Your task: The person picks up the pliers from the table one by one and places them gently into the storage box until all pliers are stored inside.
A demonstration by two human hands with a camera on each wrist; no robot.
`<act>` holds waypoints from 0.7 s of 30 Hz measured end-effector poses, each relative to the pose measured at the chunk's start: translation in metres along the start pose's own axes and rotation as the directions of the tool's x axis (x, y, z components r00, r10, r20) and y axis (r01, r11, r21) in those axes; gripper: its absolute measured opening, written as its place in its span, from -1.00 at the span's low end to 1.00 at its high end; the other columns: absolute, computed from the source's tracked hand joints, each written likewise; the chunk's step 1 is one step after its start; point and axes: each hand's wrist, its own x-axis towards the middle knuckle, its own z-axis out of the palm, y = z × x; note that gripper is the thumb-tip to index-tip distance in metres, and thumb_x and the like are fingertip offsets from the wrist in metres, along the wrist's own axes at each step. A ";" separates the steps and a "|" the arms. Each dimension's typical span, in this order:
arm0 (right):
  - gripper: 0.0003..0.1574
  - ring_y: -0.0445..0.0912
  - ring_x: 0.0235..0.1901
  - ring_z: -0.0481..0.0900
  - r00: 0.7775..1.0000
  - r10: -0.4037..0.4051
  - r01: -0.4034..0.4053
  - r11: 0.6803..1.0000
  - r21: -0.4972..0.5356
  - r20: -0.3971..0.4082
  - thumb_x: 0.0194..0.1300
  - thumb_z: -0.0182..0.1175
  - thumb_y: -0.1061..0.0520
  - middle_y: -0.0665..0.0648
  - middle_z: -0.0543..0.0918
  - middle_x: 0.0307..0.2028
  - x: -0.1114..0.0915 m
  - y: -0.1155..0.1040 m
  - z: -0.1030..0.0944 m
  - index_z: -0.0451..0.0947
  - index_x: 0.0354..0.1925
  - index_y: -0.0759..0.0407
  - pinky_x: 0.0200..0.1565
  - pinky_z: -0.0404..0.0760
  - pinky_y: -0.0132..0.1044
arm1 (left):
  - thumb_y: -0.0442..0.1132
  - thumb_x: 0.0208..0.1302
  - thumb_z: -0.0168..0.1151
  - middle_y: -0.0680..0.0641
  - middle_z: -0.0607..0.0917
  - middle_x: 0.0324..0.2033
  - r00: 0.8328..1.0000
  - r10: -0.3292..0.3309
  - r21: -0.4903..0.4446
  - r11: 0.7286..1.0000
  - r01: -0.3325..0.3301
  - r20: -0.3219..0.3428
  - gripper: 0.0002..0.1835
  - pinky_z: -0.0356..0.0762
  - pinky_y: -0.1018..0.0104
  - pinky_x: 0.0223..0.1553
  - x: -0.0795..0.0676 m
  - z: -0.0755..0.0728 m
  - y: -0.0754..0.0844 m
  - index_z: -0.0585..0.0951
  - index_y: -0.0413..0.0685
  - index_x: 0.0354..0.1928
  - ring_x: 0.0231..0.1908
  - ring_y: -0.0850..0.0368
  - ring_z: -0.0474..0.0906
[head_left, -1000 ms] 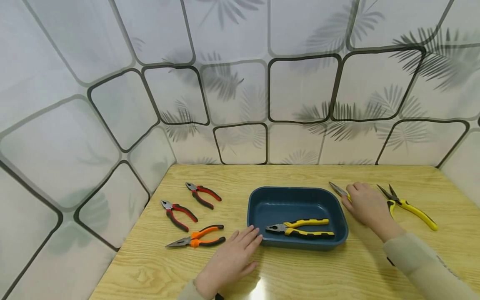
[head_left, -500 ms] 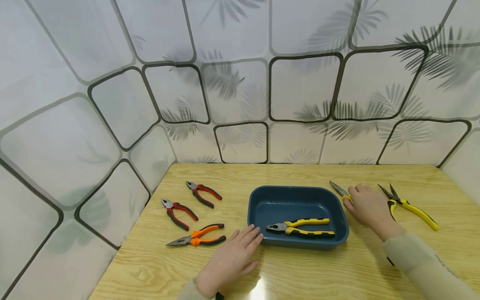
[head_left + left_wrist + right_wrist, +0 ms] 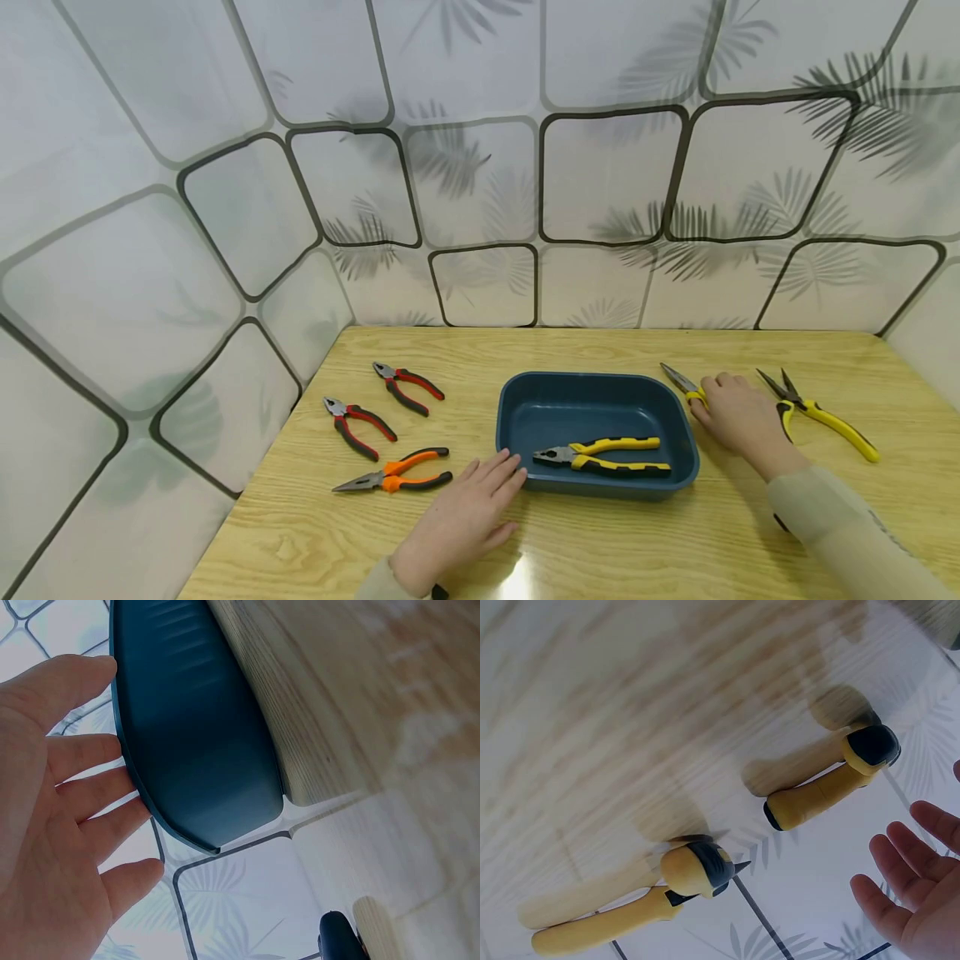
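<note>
My left hand (image 3: 457, 521) lies with straight, spread fingers against the near left corner of a dark blue rectangular tray (image 3: 573, 383). In the left wrist view its fingertips touch the tray's rim (image 3: 127, 761). Inside the tray are combination pliers (image 3: 611, 457) with yellow and black handles. My right hand (image 3: 738, 421) is over yellow-handled long-nose pliers (image 3: 677, 378) just right of the tray, hiding most of their handles. The right wrist view shows loosely extended fingers (image 3: 900, 862) apart from the pliers' handle (image 3: 814, 799).
Another pair of yellow long-nose pliers (image 3: 832, 425) lies right of my right hand, jaws parted. On the left are orange-black long-nose pliers (image 3: 393, 472) and two red-black pairs, one nearer (image 3: 356, 425) and one farther (image 3: 405, 387). A patterned wall covering (image 3: 600, 283) borders the wooden table (image 3: 300, 542).
The head view shifts very slightly. Both hands, the tray and all the pliers otherwise stay where they were.
</note>
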 end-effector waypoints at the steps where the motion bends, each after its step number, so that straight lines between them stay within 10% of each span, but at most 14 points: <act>1: -0.68 0.23 -0.35 0.42 1.000 0.002 -0.002 1.000 0.004 0.007 0.16 0.10 0.05 0.34 0.46 -0.39 0.000 0.000 0.000 0.42 -0.36 0.34 -0.47 0.43 0.05 | 0.05 0.14 0.15 -0.12 0.27 0.22 1.000 0.000 0.001 1.000 0.000 0.001 -0.37 0.24 0.03 0.09 0.000 0.000 0.000 0.33 -0.10 0.21 0.25 0.04 0.07; 21: -0.56 0.24 -0.35 0.39 0.997 0.028 -0.025 0.998 -0.059 0.066 0.18 0.07 -0.01 0.35 0.42 -0.42 0.013 0.004 0.024 0.40 -0.32 0.43 -0.46 0.37 0.14 | 0.02 0.15 0.14 -0.13 0.29 0.21 1.000 0.004 0.004 1.000 -0.004 -0.006 -0.39 0.26 0.02 0.07 0.000 -0.002 0.000 0.35 -0.11 0.20 0.24 0.03 0.09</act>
